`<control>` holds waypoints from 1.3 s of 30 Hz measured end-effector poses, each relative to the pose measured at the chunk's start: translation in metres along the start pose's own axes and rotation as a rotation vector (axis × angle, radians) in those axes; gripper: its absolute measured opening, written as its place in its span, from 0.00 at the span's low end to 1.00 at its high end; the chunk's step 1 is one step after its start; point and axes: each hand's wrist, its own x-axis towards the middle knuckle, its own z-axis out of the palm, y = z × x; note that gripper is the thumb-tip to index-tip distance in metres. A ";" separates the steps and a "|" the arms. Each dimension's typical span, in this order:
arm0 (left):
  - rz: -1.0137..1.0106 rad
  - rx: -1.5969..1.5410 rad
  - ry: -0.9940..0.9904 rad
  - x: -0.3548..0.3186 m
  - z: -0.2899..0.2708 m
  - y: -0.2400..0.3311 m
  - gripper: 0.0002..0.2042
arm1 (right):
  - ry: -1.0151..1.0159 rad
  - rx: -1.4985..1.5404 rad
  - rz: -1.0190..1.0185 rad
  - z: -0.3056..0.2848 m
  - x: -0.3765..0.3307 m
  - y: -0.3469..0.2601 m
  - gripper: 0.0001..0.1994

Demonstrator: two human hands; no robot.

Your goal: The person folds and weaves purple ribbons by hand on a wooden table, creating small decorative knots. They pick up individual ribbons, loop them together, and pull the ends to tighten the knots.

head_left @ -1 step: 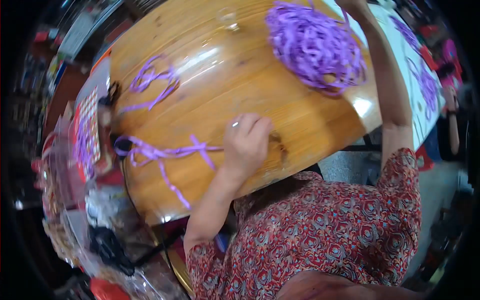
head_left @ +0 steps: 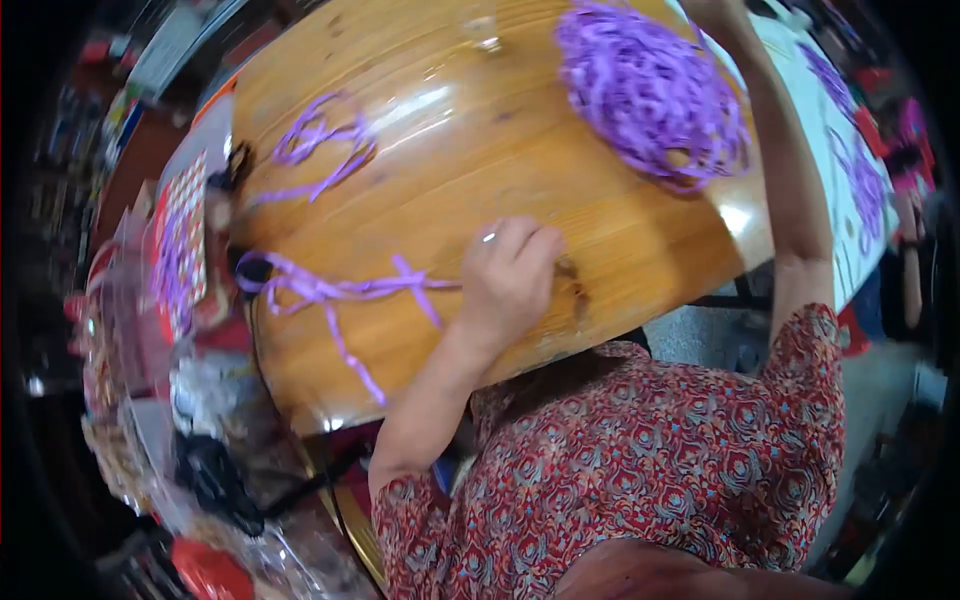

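My left hand (head_left: 510,275) is closed above the table's near side, a ring on one finger. Its fingers grip the end of a purple ribbon (head_left: 375,288), which runs left in a loose loop with tails on the wood. My right arm reaches far across to the upper edge, where my right hand (head_left: 712,12) is partly cut off and its fingers cannot be made out. A strand of ribbon rises beside that hand from a large heap of purple ribbon (head_left: 650,100) at the far right of the table.
Another looped ribbon (head_left: 320,145) lies on the wooden table (head_left: 430,200) at far left. A small clear glass (head_left: 483,30) stands at the back. A checked tray (head_left: 185,215) with purple strips is left of the table. On the right, a white surface (head_left: 815,130) carries more ribbon, near another person's arm (head_left: 911,260).
The whole view has shifted slightly, so the table and ribbons sit a little farther right. Both hands keep nearly the same places over the table.
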 end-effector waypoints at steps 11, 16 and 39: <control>0.166 -0.091 0.043 -0.004 -0.013 0.003 0.09 | -0.715 0.640 -0.318 0.119 -0.059 -0.178 0.08; 0.279 -0.038 0.390 -0.008 -0.035 0.004 0.21 | -0.825 0.748 -0.368 0.147 -0.082 -0.231 0.08; 0.058 0.223 0.864 0.006 -0.059 -0.017 0.16 | -0.919 1.056 0.402 0.091 -0.066 -0.231 0.11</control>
